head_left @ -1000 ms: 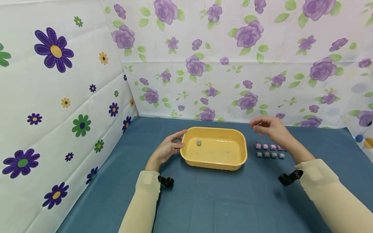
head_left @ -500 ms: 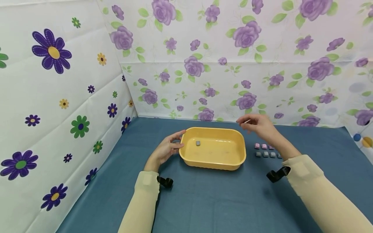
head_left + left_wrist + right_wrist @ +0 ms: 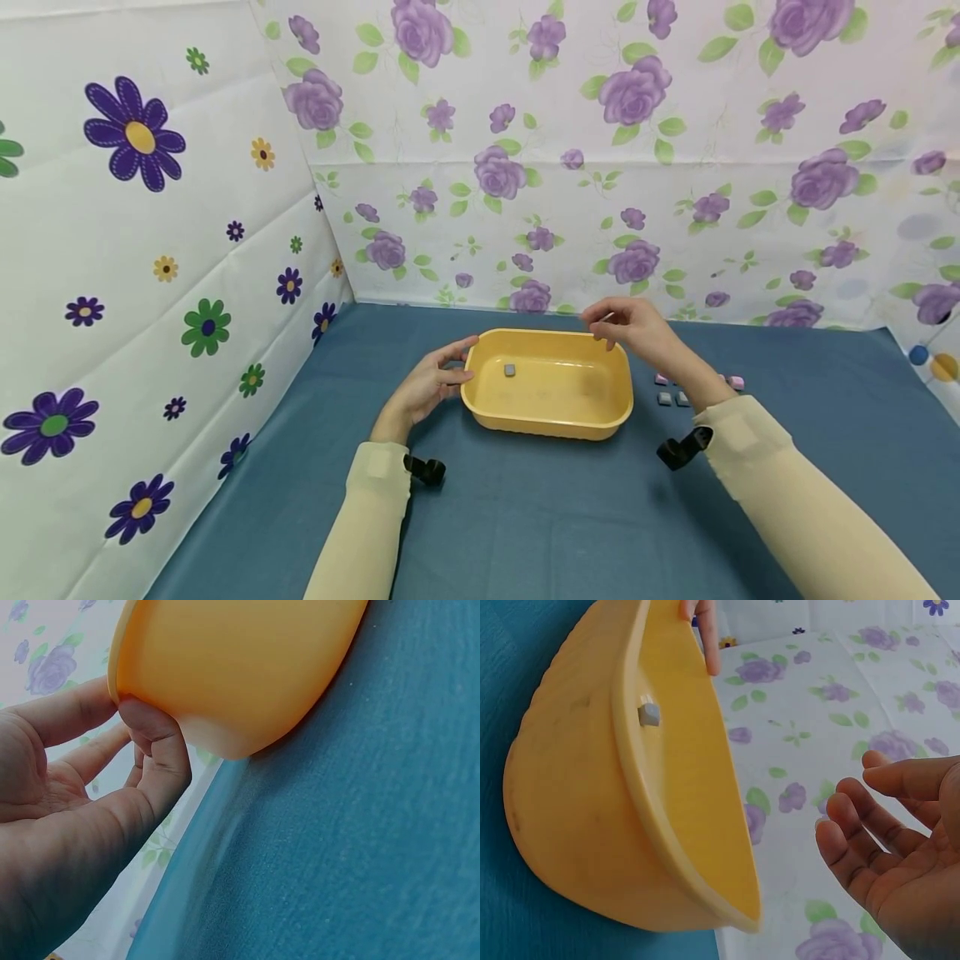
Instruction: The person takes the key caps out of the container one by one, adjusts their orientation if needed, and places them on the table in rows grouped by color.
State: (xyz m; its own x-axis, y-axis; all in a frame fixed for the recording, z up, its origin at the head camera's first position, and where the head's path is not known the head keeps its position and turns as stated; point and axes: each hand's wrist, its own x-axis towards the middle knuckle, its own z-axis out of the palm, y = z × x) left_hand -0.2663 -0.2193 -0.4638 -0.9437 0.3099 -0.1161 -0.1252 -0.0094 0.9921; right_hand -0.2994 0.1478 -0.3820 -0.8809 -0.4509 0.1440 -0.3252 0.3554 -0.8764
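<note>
In the head view a yellow plastic tray [image 3: 551, 421] stands on the blue cloth, with one small grey block [image 3: 510, 370] inside near its left end. The left hand [image 3: 423, 385] pinches the tray's left rim between thumb and fingers, plainly seen in the left wrist view [image 3: 97, 780]. Above the tray's far right corner hovers the right hand [image 3: 633, 327], its fingers loosely bent. The right wrist view shows that hand [image 3: 900, 840] apart from the tray, with nothing visible in it.
Right of the tray lie small pink blocks [image 3: 737, 383] and grey blocks [image 3: 664, 399] in two rows, partly hidden by the right forearm. Flowered cloth walls [image 3: 450, 217] rise behind and at the left. Black wrist cameras [image 3: 682, 450] protrude from both sleeves.
The right hand has moved left, from above the rows of blocks to above the tray's right end. The left hand has stayed on the rim, and the tray and grey block look unmoved.
</note>
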